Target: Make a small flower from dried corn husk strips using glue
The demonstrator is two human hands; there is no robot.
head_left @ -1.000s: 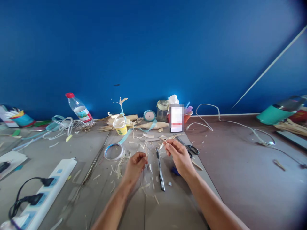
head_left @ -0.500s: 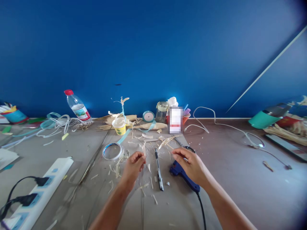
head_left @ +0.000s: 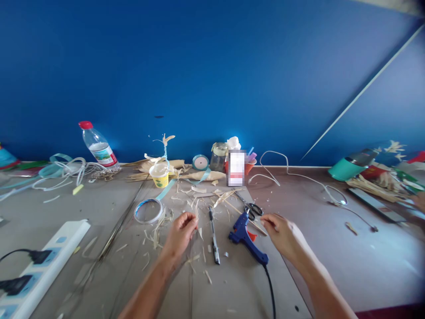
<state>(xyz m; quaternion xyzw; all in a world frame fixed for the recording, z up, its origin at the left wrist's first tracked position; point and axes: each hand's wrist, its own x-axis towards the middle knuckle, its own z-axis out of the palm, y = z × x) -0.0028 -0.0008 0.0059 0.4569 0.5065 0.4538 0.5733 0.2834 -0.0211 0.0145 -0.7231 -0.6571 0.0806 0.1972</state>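
Observation:
My left hand (head_left: 182,230) pinches a thin pale strip of dried husk (head_left: 196,209), which stands upright from its fingertips. To the right, my right hand (head_left: 286,232) is held with its fingers curled together; whether anything small sits between them cannot be made out. Beside that hand lie a thin wooden stick (head_left: 242,214) and black-handled scissors (head_left: 255,211). A blue glue gun (head_left: 247,241) with a red trigger rests on the table, left of my right hand. Between my hands lies a black pen (head_left: 214,237). Husk scraps (head_left: 156,235) are scattered around my left hand.
A tape roll (head_left: 148,211), yellow cup (head_left: 159,176), glass jar (head_left: 218,157) and ribbon spool (head_left: 200,162) stand further back. A power strip (head_left: 55,261) and bottle (head_left: 99,148) are left. A white cable (head_left: 312,177) and phone (head_left: 375,204) lie right, near a blurred hand (head_left: 419,201).
My right hand has moved right, away from the glue gun, uncovering its top, the scissors and the stick. My left hand still holds the husk strip. The view has turned slightly right.

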